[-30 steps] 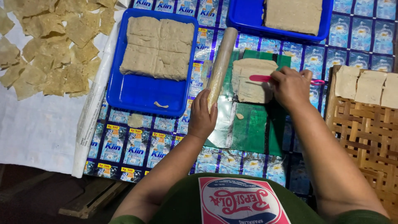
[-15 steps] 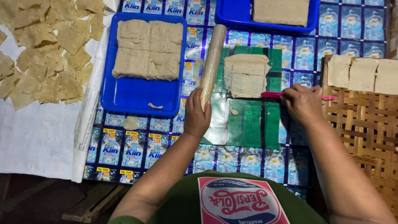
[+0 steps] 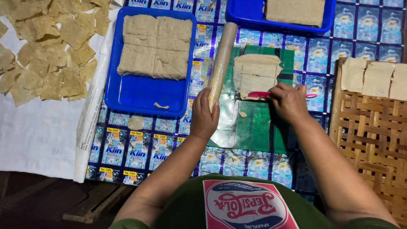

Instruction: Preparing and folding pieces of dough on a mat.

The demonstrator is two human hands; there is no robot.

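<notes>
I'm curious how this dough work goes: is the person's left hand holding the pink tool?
No, the left hand grips the rolling pin, while the right hand holds the pink tool against the dough slab.

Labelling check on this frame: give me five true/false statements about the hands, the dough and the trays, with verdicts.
1. The left hand grips the lower end of the long pale wooden rolling pin. True.
2. The right hand holds a green knife. False: it holds a thin pink-handled tool against the flat beige dough block on the green mat.
3. The large blue plastic tray is bare. False: a scored dough slab lies in it.
4. Pale cut dough squares lie on the woven bamboo tray. True.
5. The rolling pin rests across the woven tray. False: it lies between the blue tray and the green mat.
</notes>
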